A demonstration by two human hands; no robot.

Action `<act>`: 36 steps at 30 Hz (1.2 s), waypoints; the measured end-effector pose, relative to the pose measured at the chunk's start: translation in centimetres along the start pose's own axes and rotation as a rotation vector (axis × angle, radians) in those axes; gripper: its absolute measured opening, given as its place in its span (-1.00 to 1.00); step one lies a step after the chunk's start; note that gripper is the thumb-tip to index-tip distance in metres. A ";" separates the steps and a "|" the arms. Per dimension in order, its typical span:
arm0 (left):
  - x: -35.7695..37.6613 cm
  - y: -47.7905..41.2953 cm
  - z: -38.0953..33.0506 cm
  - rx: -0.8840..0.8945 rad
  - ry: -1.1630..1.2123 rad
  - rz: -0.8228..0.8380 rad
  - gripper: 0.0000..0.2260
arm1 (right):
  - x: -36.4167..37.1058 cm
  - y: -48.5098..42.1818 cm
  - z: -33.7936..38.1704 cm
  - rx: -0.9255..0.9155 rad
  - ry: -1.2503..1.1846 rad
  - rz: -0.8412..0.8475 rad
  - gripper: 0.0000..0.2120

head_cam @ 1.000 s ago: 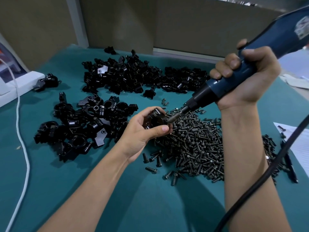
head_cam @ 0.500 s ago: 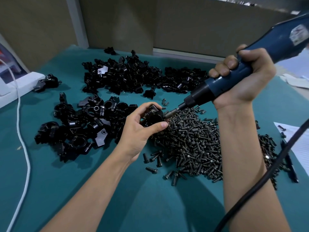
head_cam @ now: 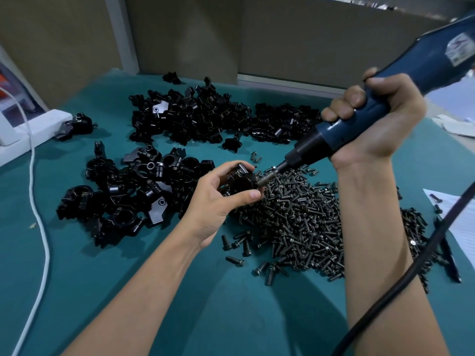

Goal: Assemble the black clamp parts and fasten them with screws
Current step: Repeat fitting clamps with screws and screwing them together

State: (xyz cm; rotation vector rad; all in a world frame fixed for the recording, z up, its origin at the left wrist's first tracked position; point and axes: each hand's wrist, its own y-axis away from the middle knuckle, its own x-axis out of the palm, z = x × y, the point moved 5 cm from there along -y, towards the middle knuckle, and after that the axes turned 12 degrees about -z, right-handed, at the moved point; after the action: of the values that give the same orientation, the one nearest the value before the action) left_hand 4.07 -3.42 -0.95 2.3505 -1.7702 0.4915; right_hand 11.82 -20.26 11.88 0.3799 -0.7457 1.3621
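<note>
L hand (head_cam: 216,201) holds one black clamp (head_cam: 243,179) up off the green table (head_cam: 154,291), just over the near-left edge of the screw pile (head_cam: 295,222). Thumb (head_cam: 245,195) curls across the clamp's front and index finger (head_cam: 231,166) arches over its top, so the clamp sits pinched btw them. The other L fingers are hidden behind the part.

R hand (head_cam: 380,124) is fisted tight round the blue electric screwdriver (head_cam: 426,60), w/ fingers wrapped on the grip and thumb over the top. Driver slants down-left, and its bit (head_cam: 267,179) meets the clamp's right face. Can't tell if a screw sits on the bit: too small and dark.

Around:
- A near heap of clamp parts (head_cam: 133,191) lies just left of the L hand.
- A bigger far heap (head_cam: 200,116) lies toward the back edge.
- A single clamp (head_cam: 77,124) sits beside a white box (head_cam: 33,129) at far left.
- A white cable (head_cam: 42,227) runs down the table's left side.
- A paper sheet (head_cam: 462,222) is at far right.

In the way:
- R forearm covers the screw pile's right-middle part.
- The driver's black cord (head_cam: 411,265) swings across the forearm and the pile's right fringe.
- A few loose screws lie apart on the pile's near edge.
</note>
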 end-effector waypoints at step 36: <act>0.8 1.3 0.5 -0.370 0.324 0.125 -0.81 | 2.5 2.0 0.7 0.185 -0.148 0.396 -0.79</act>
State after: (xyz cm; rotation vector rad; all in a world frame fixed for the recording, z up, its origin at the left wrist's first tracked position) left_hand 3.10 -4.65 -1.22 1.8082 -1.6902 0.4803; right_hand 9.80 -18.44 13.73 0.5014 -0.8488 1.7980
